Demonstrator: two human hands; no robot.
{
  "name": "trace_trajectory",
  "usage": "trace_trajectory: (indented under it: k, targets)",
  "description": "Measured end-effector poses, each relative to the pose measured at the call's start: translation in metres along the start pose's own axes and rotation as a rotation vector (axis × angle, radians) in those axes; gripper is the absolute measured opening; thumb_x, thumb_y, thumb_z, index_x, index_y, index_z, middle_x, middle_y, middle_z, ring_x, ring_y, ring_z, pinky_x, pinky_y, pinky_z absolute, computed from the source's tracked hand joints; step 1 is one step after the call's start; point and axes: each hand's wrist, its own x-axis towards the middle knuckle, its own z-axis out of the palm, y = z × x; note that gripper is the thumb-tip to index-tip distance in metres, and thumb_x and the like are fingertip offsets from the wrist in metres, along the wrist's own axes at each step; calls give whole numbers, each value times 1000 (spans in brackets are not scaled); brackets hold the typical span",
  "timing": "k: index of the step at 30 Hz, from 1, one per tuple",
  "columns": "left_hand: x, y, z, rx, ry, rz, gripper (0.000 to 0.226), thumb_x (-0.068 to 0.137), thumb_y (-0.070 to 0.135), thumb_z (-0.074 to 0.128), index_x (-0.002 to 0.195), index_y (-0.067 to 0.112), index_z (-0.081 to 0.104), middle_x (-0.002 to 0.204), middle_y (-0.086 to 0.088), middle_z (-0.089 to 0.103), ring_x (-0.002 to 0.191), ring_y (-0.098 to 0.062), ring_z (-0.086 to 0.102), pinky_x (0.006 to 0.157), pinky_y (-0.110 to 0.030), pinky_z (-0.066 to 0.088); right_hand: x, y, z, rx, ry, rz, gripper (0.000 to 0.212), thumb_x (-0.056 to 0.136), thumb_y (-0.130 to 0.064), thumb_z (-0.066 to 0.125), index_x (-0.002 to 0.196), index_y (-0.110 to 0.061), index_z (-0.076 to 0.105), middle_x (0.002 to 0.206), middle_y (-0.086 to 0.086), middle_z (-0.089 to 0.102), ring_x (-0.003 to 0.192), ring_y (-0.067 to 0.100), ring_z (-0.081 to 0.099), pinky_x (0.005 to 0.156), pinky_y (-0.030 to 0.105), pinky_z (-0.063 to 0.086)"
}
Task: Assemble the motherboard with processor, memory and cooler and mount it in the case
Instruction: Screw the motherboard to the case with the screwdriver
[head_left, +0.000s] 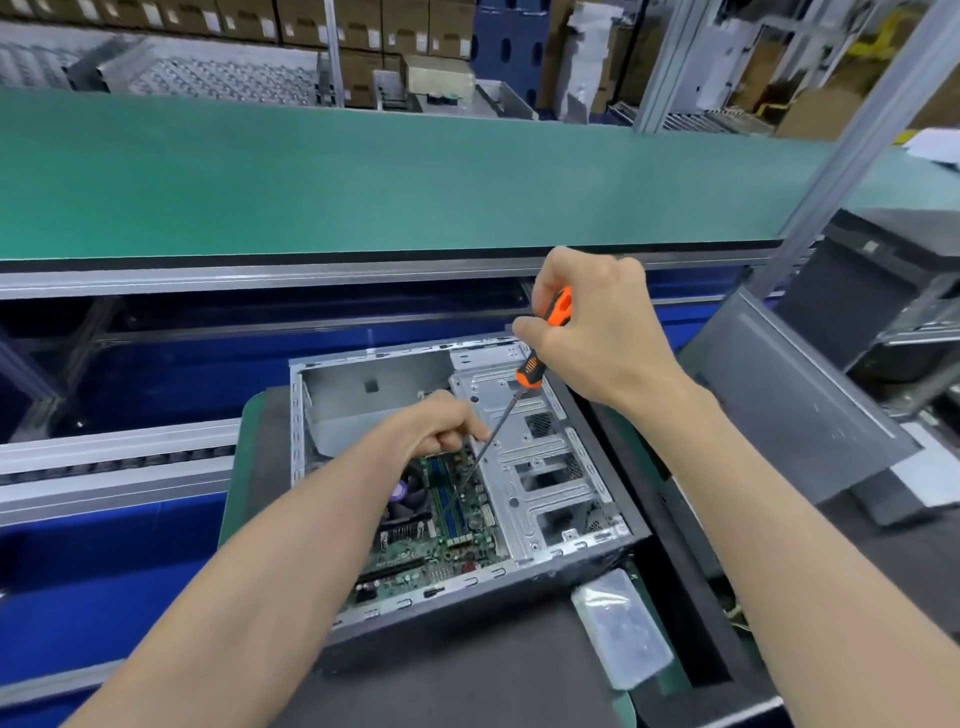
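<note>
screwing down the motherboard (441, 540) appears to be the step in hand, judged from the single head view. the right hand (587, 327) is curled around the orange-and-black handle of a screwdriver (530, 374), whose thin shaft slants down and to the left from that hand toward the board. the left hand (441, 423) is held just below and to the left of the right one, its fingers pinched together close to the shaft; whether a screw is held between them, or only the shaft steadied, cannot be told. the tip is lost against the board's clutter just beneath the left hand.

the motherboard is seen lying inside the open case (582, 551), under and toward the body from the left hand, with blue memory slots (451, 499) and a dark cooler (410, 499) already on it. the metal drive cage (540, 467) sits below the right hand. the case rests on the dark bench (467, 675), and a clear plastic bag (621, 629) lies beside the right forearm.

assembly of the board looks complete and mounting is under way. for the next move, the tip would need to be seated squarely in a screw head over a standoff and turned with light downward pressure, the shaft being kept clear of nearby components.
</note>
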Motion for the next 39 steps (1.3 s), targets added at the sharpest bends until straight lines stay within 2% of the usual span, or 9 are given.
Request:
trace_trajectory:
  k: [2, 6, 11, 15, 17, 23, 29, 36, 39]
  targets:
    - [-11, 2, -3, 63, 108, 56, 23, 73, 17, 87, 76, 3, 70, 55, -4, 49, 36, -12, 26, 40, -20, 19, 2, 0, 0, 6, 4, -6, 20, 75, -24, 72, 74, -22, 52, 72, -5, 57, 78, 28, 51, 77, 35, 43]
    - [-38, -2, -31, 68, 448, 197, 27, 78, 20, 78, 86, -5, 71, 53, -3, 47, 33, -16, 27, 39, -19, 23, 5, -3, 4, 27, 12, -21, 20, 75, -23, 72, 74, -23, 52, 68, -8, 52, 76, 28, 49, 71, 30, 38]
    - [-96, -34, -57, 239, 350, 454, 14, 90, 15, 71, 79, 13, 79, 41, 12, 52, 34, -8, 30, 36, -16, 28, 8, -18, 16, 25, -1, -61, 19, 77, -22, 71, 75, -22, 51, 65, -8, 52, 75, 27, 49, 78, 34, 42]
    - [-119, -59, -70, 303, 555, 598, 12, 86, 17, 72, 77, 21, 79, 39, 12, 47, 36, -5, 31, 40, -10, 27, 15, -34, 22, 51, 40, -95, 17, 75, -20, 69, 74, -20, 52, 65, -4, 56, 72, 28, 50, 79, 36, 45]
    - [-124, -68, -80, 310, 610, 616, 14, 85, 19, 72, 75, 27, 78, 39, 11, 43, 38, -6, 31, 41, -9, 27, 20, -43, 25, 69, 60, -118, 16, 74, -20, 69, 75, -19, 53, 66, -4, 57, 73, 29, 51, 78, 36, 42]
    - [-135, -77, -92, 270, 422, 662, 21, 90, 16, 69, 87, 34, 80, 46, 4, 44, 45, -12, 28, 45, -21, 25, 33, -68, 51, 112, 25, -196, 15, 76, -20, 66, 80, -16, 52, 66, -2, 55, 72, 29, 50, 68, 35, 43]
    - [-128, -76, -96, 312, 582, 649, 3, 82, 31, 80, 82, 33, 81, 43, 14, 44, 45, -6, 30, 48, -14, 29, 36, -74, 84, 144, 12, -272, 22, 83, -23, 68, 87, -17, 47, 61, -6, 49, 61, 22, 48, 60, 31, 36]
    - [-112, -74, -107, 382, 709, 545, 8, 80, 32, 81, 86, 27, 81, 65, 18, 69, 68, -1, 61, 69, -27, 50, 51, -71, 118, 162, -46, -324, 24, 92, -25, 63, 92, -16, 41, 65, -11, 42, 66, 27, 47, 62, 32, 30]
    - [-105, -71, -105, 393, 736, 509, 9, 78, 34, 83, 82, 26, 81, 57, 25, 63, 63, 7, 59, 66, -22, 47, 58, -72, 131, 151, -97, -332, 22, 93, -25, 62, 94, -15, 43, 68, -9, 45, 70, 26, 50, 62, 35, 36]
